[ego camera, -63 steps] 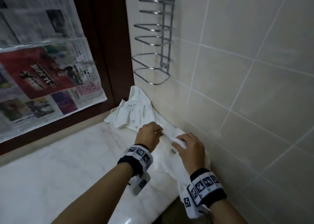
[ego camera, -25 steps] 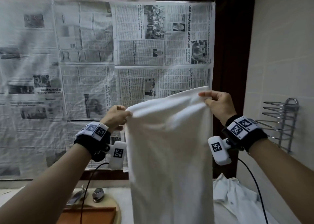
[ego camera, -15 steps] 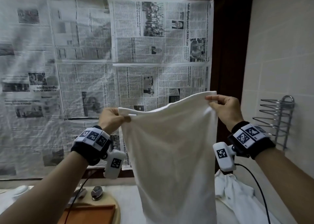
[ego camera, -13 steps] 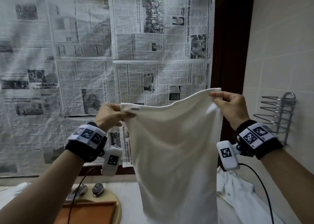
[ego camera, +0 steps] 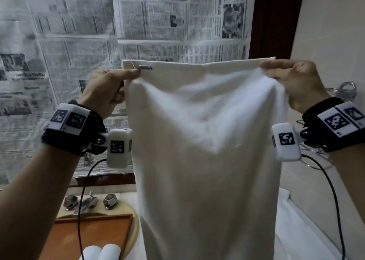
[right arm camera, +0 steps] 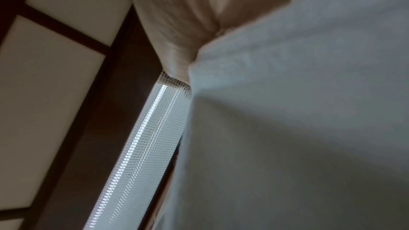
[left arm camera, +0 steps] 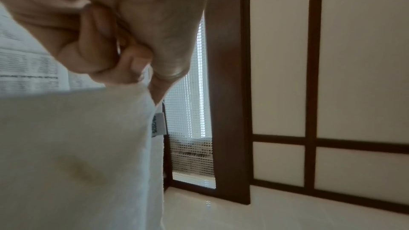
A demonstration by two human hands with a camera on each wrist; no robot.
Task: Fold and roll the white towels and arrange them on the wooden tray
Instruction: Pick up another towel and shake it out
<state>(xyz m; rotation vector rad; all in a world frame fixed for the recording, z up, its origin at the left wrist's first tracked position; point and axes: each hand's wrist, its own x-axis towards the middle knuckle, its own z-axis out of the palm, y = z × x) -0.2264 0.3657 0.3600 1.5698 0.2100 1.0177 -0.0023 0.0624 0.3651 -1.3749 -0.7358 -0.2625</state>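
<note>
White towel (ego camera: 205, 145) held up in the air, hanging long and flat-ish from its top edge, spread between both hands in front of the newspaper-covered window (ego camera: 118, 42). Small label (ego camera: 145, 67) near the top left corner, seen also from the left wrist (left arm camera: 159, 125) dangling off the towel's edge just below the thumb. Faint yellowish stain on the cloth in the left wrist view (left arm camera: 79, 169). Lower end of the towel dropping past the bottom of the head view, in front of the counter.

Left hand (ego camera: 104, 93) pinching the top left corner, thumb stretched along the hem, other fingers curled into the palm; same clench seen close from the left wrist (left arm camera: 115, 38). Right hand (ego camera: 292, 82) pinching the top right corner between thumb and fingers, cloth bunched just under the grip; in the right wrist view (right arm camera: 190, 24) blurred, only the heel of the hand meeting the towel (right arm camera: 298, 128).

Below left, wooden tray (ego camera: 94, 238) lying over the round basin (ego camera: 132, 228), with two rolled towels (ego camera: 100, 252) side by side at its near end, partly cut off by the frame edge. Tap (ego camera: 88, 202) with two faceted knobs just behind the tray. Below right, more white cloth (ego camera: 300, 230) crumpled on the counter against the tiled wall (ego camera: 331, 32). Wire rack (ego camera: 343, 90) on that wall, mostly hidden behind the right wrist. Black cable (ego camera: 81, 200) hanging from the left wrist band across the tray.
</note>
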